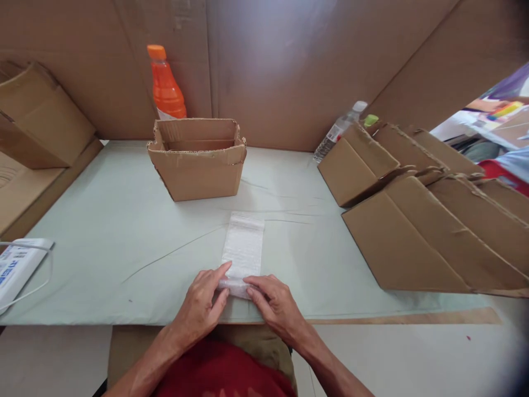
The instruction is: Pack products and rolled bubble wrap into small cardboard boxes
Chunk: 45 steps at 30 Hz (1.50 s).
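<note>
A narrow strip of white bubble wrap (243, 245) lies flat on the pale green table cover (115, 242), running away from me. Its near end is curled into a small roll. My left hand (202, 303) pinches that rolled end from the left, fingers curled on it. My right hand (275, 303) grips the same rolled end from the right, fingers pressed on top. Both hands sit at the table's front edge.
An open cardboard box (197, 160) stands behind the strip, with an orange bottle (165, 85) behind it. Slanted cardboard bins (417, 220) and a clear water bottle (339, 132) fill the right side. A cardboard box (39, 116) is at left, a white packet (19, 267) near the left edge.
</note>
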Each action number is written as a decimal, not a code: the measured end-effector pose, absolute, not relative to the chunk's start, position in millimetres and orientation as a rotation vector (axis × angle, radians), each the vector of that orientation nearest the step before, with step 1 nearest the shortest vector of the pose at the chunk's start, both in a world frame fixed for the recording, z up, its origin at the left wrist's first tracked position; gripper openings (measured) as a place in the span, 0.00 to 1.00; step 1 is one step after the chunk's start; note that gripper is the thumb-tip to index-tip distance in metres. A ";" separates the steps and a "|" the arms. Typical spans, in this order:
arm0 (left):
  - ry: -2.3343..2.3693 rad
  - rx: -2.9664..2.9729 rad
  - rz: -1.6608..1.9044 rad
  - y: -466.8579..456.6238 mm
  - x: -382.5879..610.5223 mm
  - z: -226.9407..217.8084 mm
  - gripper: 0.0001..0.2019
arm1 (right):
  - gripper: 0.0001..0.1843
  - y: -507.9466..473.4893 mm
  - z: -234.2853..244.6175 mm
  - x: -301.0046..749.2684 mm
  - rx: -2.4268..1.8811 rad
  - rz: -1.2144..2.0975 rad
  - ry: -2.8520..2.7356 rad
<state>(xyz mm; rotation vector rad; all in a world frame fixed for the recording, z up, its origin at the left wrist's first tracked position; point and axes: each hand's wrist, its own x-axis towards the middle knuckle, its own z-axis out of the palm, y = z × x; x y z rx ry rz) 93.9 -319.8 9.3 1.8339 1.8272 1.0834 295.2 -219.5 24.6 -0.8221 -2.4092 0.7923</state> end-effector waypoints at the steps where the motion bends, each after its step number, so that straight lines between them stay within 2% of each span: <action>1: 1.865 1.758 1.054 -316.1 94.8 8.2 0.26 | 0.12 -220.7 26.8 298.3 -0.856 0.760 -2.366; 5: 1.988 1.741 1.011 -295.1 96.5 2.3 0.26 | 0.14 -223.8 28.9 303.3 -0.788 0.467 -2.415; 8: 2.054 1.892 1.108 -292.3 95.7 2.6 0.24 | 0.17 -221.2 23.2 296.9 -0.671 0.422 -2.579; 12: 1.830 2.066 1.139 -313.7 94.1 10.7 0.26 | 0.15 -215.9 19.9 291.7 -0.747 0.621 -2.530; 15: 1.786 1.952 1.105 -325.6 94.9 15.0 0.27 | 0.14 -217.2 25.4 298.1 -0.764 0.830 -2.521; 20: 1.985 1.852 1.022 -301.9 94.9 9.0 0.22 | 0.17 -223.6 31.7 304.4 -0.756 0.460 -2.516; 24: 2.073 1.756 1.075 -283.5 92.3 5.1 0.19 | 0.18 -219.6 24.6 292.6 -0.704 0.403 -2.631; 28: 2.074 1.642 1.248 -303.9 93.9 11.4 0.25 | 0.15 -209.5 21.5 283.4 -0.816 0.621 -2.466; 33: 1.910 1.885 1.194 -324.5 102.5 16.9 0.30 | 0.12 -204.9 32.2 282.3 -0.883 1.075 -2.514; 35: 1.899 1.864 1.176 -315.1 101.6 12.9 0.29 | 0.13 -205.8 34.7 282.9 -0.899 0.955 -2.521; 39: 2.004 1.795 1.123 -289.5 93.0 2.8 0.24 | 0.19 -210.9 35.0 283.7 -0.827 0.495 -2.533; 42: 2.070 1.626 1.180 -290.9 92.8 0.9 0.22 | 0.21 -212.2 30.5 279.0 -0.683 0.403 -2.685; 45: 2.031 1.147 1.364 -309.9 101.1 3.7 0.26 | 0.16 -208.3 22.4 270.8 -0.697 0.436 -2.633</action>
